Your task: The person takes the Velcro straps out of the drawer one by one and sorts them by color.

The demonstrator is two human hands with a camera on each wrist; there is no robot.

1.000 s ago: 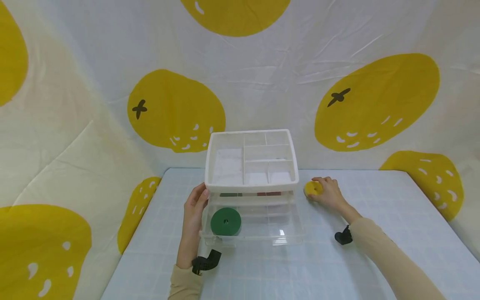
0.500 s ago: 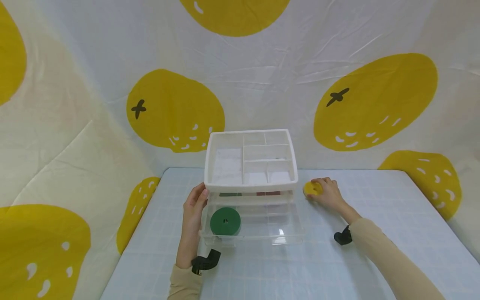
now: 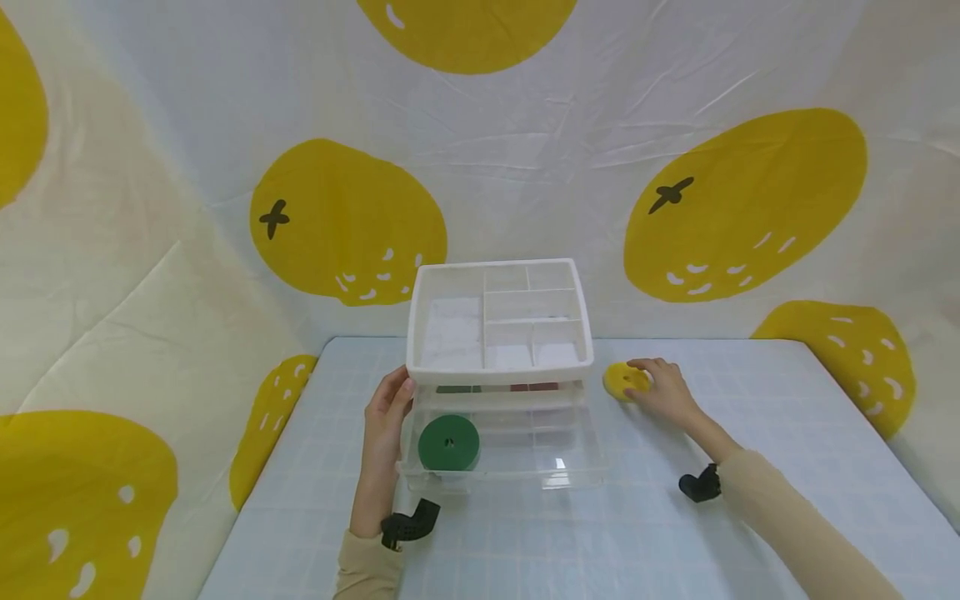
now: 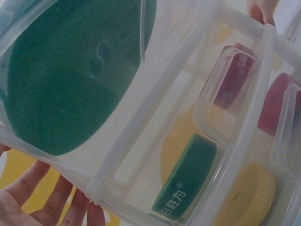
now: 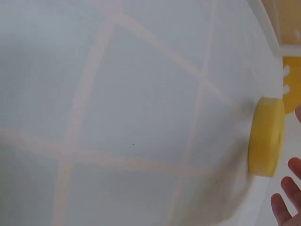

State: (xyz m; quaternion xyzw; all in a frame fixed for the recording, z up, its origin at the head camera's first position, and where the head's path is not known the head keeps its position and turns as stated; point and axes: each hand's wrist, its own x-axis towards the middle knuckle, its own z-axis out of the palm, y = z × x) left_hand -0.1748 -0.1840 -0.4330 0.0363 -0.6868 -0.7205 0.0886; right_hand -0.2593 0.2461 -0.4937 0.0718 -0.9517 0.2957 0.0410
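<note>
Loosely extended, the left hand (image 3: pixel 387 408) is touching the drawer case (image 3: pixel 498 375) on its left; fingers parted and empty, the right hand (image 3: pixel 669 397) is hovering beside the yellow roll (image 3: pixel 617 382) on the counter (image 3: pixel 540 542) at right; brushing fingertips could be nudging it away.

The tray by the far edge of the desk (image 3: pixel 525 542) is (image 3: pixel 501 375) smooth white plastic with a soft sheen; the drawer (image 3: pixel 517 451) toward the near edge is clear, glossy plastic, catching a bright glare. Its large green roll (image 3: pixel 450 457) looks matt and finely ribbed. The yellow roll (image 5: pixel 265 139) nearer the far edge seems smooth and matt, though partly cut into shadow. Matt checked cloth (image 3: pixel 645 533) covers the desk; 2 wrist cameras (image 3: pixel 408 525) are black plastic.
</note>
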